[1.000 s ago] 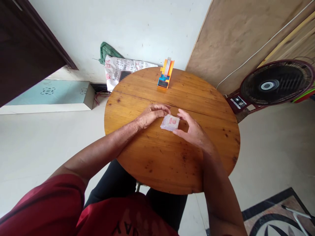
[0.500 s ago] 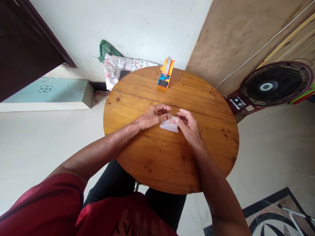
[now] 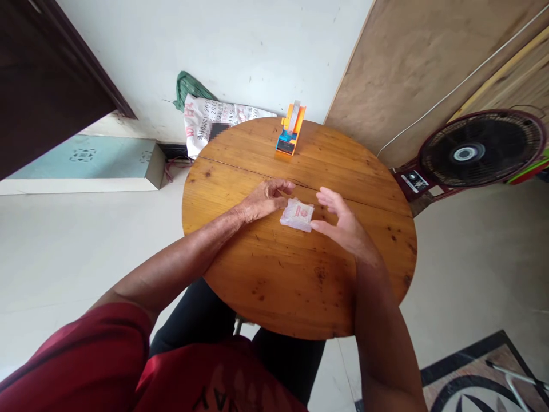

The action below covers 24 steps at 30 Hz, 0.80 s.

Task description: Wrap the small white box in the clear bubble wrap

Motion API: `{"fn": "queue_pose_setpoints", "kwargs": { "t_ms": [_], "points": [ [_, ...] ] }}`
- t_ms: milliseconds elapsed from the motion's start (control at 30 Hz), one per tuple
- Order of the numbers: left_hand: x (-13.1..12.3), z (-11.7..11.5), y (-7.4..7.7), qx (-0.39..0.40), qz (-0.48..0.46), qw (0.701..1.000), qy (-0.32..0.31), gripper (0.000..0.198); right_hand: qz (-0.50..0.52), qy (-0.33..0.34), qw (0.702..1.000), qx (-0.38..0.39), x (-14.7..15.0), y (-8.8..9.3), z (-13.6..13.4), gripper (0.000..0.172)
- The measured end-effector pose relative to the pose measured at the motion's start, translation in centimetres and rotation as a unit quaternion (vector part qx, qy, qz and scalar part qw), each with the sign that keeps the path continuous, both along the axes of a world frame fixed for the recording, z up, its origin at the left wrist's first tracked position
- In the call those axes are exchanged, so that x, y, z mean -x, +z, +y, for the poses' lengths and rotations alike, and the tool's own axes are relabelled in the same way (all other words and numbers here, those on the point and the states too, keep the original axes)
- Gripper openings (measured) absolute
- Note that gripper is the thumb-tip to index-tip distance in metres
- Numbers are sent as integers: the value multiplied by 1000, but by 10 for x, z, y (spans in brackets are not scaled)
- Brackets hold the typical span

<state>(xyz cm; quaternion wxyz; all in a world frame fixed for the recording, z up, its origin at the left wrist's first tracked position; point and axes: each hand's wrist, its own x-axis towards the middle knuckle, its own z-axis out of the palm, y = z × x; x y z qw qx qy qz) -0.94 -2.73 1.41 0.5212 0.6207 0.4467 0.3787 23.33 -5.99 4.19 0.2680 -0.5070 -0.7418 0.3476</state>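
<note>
A small flat packet in clear bubble wrap [image 3: 297,215], with red print showing through, lies on the round wooden table [image 3: 274,274]. At its left edge is my left hand [image 3: 266,200], thumb and fingers apart; whether the thumb touches the wrap I cannot tell. My right hand [image 3: 343,222] hovers over the packet's right side with its fingers spread, the thumb tip close to the wrap's corner. Neither hand grips the packet.
An orange and blue tape dispenser [image 3: 291,130] with a roll of tape stands at the table's far edge. Behind the table lie a printed white sack [image 3: 201,117] and a green bag [image 3: 193,88]. To the right is a fan [image 3: 476,150].
My right hand has let go of the packet and moved right, its fingers opening. The left hand has eased slightly left off the wrap, so the red print shows more fully.
</note>
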Motion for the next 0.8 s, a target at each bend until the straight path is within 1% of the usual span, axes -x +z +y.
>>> {"fn": "queue_pose_setpoints", "kwargs": {
  "t_ms": [67, 133, 233, 333, 433, 567, 700, 800],
  "points": [
    [3, -2, 3, 8, 12, 999, -44, 56, -32, 25, 999, 7, 4, -3, -1, 85],
    [4, -4, 4, 14, 9, 996, -84, 59, -64, 32, 997, -5, 12, -8, -2, 86],
    [4, -5, 0, 23, -16, 993, -117, 64, -107, 26, 993, -38, 24, -13, -2, 81],
    [1, -6, -5, 32, -40, 989, -137, 70, -127, 11, 990, -63, 29, -16, -2, 77],
    [-2, -8, -7, 19, -41, 991, -126, 71, -130, -6, 988, -80, 28, -17, -1, 78],
    [-5, -9, -6, -15, -12, 996, -88, 67, -138, -18, 986, -87, 24, -16, -1, 78],
    [-5, -7, -3, -17, 27, 996, -84, 58, -159, -8, 985, -60, 23, -13, -2, 78],
    [-5, -7, -1, -16, 41, 995, -85, 56, -157, 12, 986, -50, 19, -9, -3, 79]
  ]
}}
